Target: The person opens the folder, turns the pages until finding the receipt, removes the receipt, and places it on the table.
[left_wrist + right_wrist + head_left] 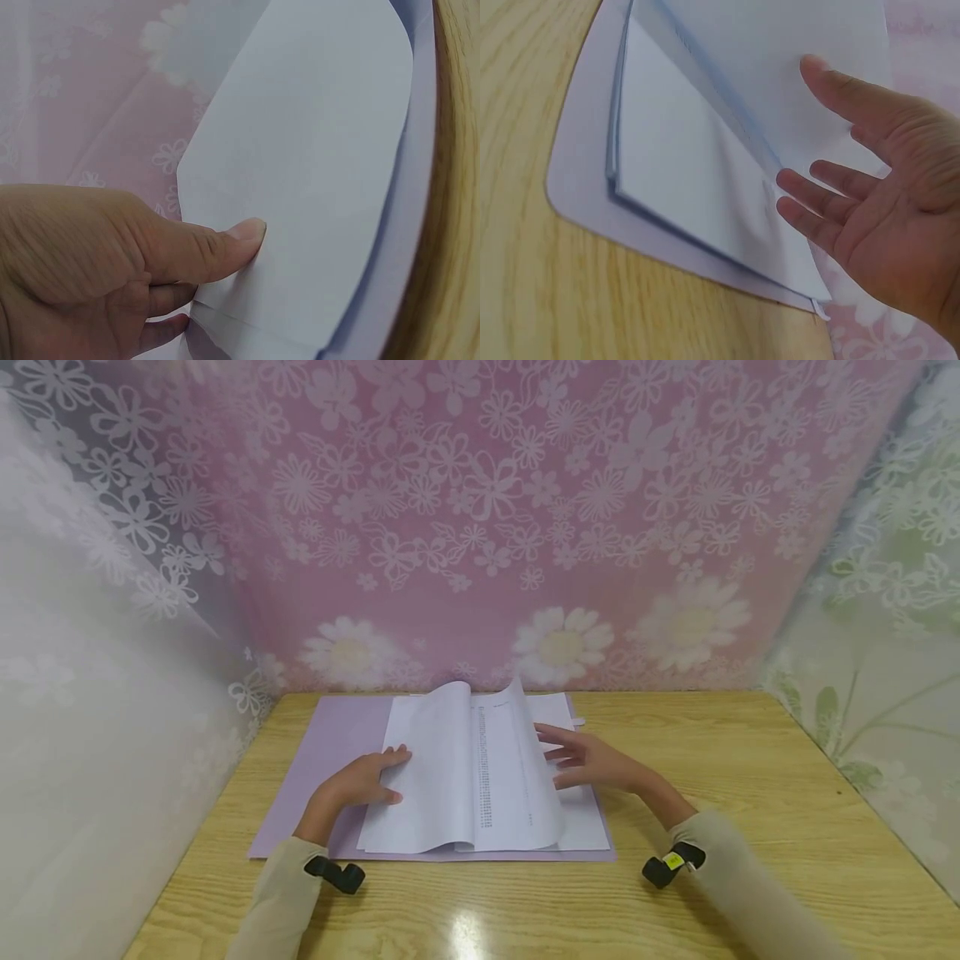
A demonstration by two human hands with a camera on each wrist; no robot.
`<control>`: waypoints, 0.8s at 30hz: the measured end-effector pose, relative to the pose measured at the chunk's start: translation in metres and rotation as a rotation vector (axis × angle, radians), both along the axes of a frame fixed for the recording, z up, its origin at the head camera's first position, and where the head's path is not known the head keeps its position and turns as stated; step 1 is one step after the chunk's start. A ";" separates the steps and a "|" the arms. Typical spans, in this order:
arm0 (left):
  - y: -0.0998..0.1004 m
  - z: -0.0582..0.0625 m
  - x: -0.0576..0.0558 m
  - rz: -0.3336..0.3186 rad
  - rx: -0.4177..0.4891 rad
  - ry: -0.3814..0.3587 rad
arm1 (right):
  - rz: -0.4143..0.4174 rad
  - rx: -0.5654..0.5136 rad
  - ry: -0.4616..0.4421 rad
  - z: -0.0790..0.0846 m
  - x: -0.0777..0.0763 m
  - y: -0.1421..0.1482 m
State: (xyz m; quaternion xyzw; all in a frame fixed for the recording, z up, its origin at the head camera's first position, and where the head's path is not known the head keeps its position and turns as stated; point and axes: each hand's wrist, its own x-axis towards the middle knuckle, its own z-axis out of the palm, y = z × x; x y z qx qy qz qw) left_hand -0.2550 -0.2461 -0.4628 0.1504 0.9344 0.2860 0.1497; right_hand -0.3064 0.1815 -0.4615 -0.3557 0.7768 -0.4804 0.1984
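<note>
A lilac folder (341, 727) lies opened out on the table, with a stack of white paper sheets (420, 777) in it. The sheets turned over to the left bulge up near the middle. My left hand (363, 779) rests on their left edge, its thumb (240, 236) laid on the blank white side. At the right, a printed sheet (517, 768) is raised and curves up off the white pages (585, 818) under it. My right hand (596, 762) is beside that sheet's right edge, fingers spread and fingertips close to it. Its palm and parted fingers show in the right wrist view.
The folder lies on a wood-grain table (480, 902) near the pink flowered backdrop (480, 635). Flowered panels stand at the left (112, 710) and right (885, 652). A small white tab (578, 722) sticks out at the folder's right side. Black straps are on both wrists.
</note>
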 end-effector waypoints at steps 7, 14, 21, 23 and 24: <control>0.001 0.002 0.001 0.003 0.008 -0.011 | 0.002 0.066 0.051 0.004 0.005 -0.016; 0.000 0.003 0.001 0.005 0.031 -0.014 | 0.028 0.112 0.127 0.007 0.007 -0.033; 0.000 0.003 0.000 -0.006 0.028 -0.014 | 0.029 0.139 0.207 0.011 0.007 -0.044; 0.000 0.004 0.000 -0.020 0.021 -0.008 | 0.017 0.156 0.213 0.012 0.008 -0.047; -0.001 0.005 0.000 -0.025 0.021 -0.004 | 0.012 0.164 0.216 0.012 0.009 -0.048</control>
